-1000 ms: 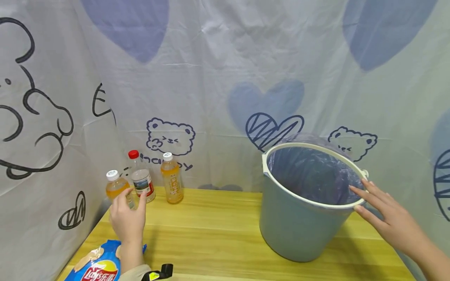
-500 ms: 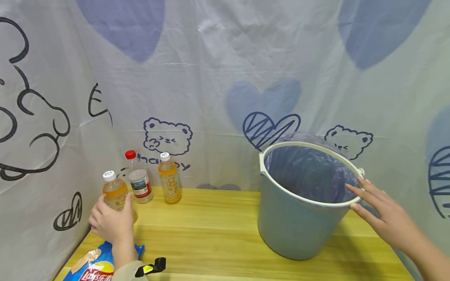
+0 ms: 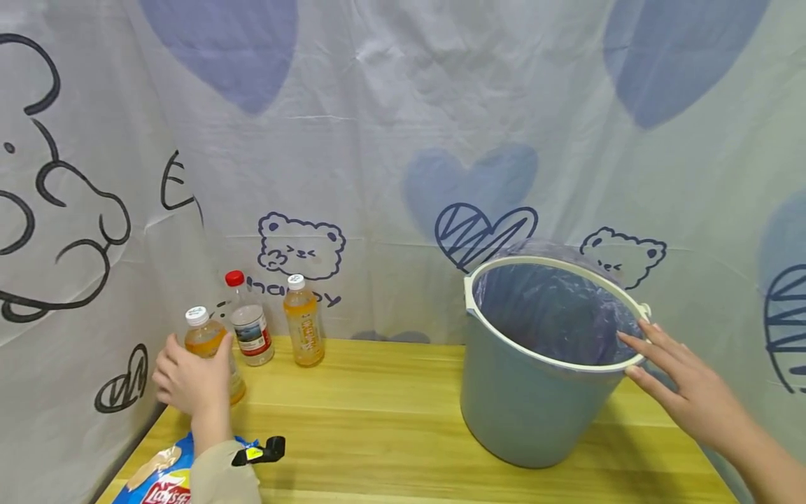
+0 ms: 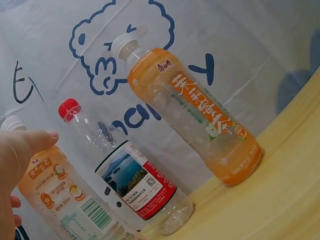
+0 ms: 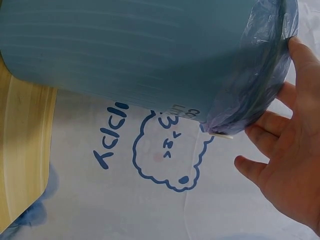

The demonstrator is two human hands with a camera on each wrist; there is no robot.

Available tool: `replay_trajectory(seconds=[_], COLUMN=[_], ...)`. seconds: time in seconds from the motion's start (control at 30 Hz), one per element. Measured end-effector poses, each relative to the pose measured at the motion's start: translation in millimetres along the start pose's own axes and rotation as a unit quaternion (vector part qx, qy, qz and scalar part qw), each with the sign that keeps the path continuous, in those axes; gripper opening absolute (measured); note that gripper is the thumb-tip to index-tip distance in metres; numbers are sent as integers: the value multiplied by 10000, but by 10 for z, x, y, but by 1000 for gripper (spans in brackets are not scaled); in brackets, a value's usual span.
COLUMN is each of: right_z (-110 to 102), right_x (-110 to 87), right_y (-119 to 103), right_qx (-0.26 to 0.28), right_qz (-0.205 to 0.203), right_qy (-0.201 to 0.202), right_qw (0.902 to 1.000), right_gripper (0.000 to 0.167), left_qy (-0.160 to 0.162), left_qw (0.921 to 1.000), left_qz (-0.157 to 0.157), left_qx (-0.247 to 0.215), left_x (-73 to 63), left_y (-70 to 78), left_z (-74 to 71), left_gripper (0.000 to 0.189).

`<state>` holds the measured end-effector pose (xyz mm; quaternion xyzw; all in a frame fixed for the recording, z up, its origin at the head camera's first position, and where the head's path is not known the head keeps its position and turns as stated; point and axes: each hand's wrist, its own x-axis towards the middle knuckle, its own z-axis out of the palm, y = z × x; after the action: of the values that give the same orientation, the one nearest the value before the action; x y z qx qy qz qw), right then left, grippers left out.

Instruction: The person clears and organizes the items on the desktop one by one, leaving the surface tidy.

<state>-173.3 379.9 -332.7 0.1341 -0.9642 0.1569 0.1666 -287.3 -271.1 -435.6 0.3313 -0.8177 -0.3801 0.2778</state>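
Note:
My left hand (image 3: 195,381) curls its thumb and fingers round the upper part of a white-capped orange tea bottle (image 3: 205,336), which stands at the table's left side. In the left wrist view the thumb lies across this bottle (image 4: 67,190) just below the cap. Close to it stands a clear bottle with a red cap (image 3: 253,337), and a second orange tea bottle (image 3: 305,325) is a little to the right. My right hand (image 3: 695,395) rests with loosely spread fingers on the rim of a grey-blue bin (image 3: 529,402) lined with a thin purple bag (image 5: 267,70).
A blue Lay's chip bag (image 3: 160,476) lies at the front left, partly behind my left forearm. The wooden table (image 3: 378,420) meets a printed cloth backdrop (image 3: 384,175) at the back and left.
My left hand has reached left and down from beside the bottles onto the nearest orange tea bottle, then shifted slightly up it. The right hand keeps its place on the bin's rim.

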Motion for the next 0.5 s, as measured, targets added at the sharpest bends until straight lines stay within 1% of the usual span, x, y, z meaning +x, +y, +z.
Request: replay_trajectory(seconds=[0.17,0.33,0.5], right_z=[-3,-10,-12], right_x=[9,10,10], right_y=[-3,0,-1], right_qx=[22,31,46], right_qz=[3,57,87], right_qy=[-5,-38,-62], right_qw=[10000,10000,9999], right_gripper=[51,51,51], left_qy=[-183,-298,-337], left_qw=[9997,9992,9991], left_qz=[15,37,52], left_qx=[163,254,266], left_x=[83,106,118], left_y=[32,22,9], left_z=[-12,14,42], left_gripper=[104,105,101])
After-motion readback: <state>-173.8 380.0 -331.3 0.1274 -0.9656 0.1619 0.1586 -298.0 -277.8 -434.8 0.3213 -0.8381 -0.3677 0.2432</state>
